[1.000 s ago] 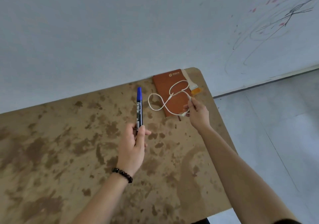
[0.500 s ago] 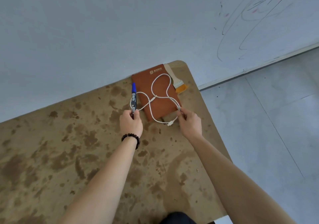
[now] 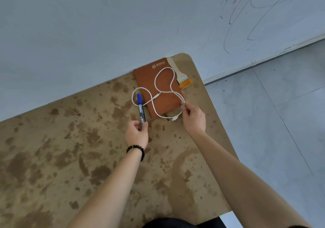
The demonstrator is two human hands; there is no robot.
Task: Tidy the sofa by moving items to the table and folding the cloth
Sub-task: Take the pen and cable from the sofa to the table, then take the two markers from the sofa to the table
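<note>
A brown stained table (image 3: 73, 157) stands against the wall. At its far right corner lies an orange-brown notebook (image 3: 149, 80). A white cable (image 3: 155, 85) loops over the notebook and onto the table. My right hand (image 3: 193, 117) pinches the cable at the notebook's near right corner. A blue marker (image 3: 141, 108) lies just left of the notebook, cap pointing away, inside a cable loop. My left hand (image 3: 137, 132) holds the marker's near end between thumb and fingers. The sofa and the cloth are out of view.
A small brush (image 3: 181, 77) with a pale handle and orange bristles lies right of the notebook near the table's corner. The wall runs along the table's far edge. Grey tiled floor (image 3: 281, 122) lies beyond the table's right edge.
The left hand lowered the marker from upright in the air down onto the table beside the notebook. The right hand drew the cable nearer, spreading its loops over the notebook.
</note>
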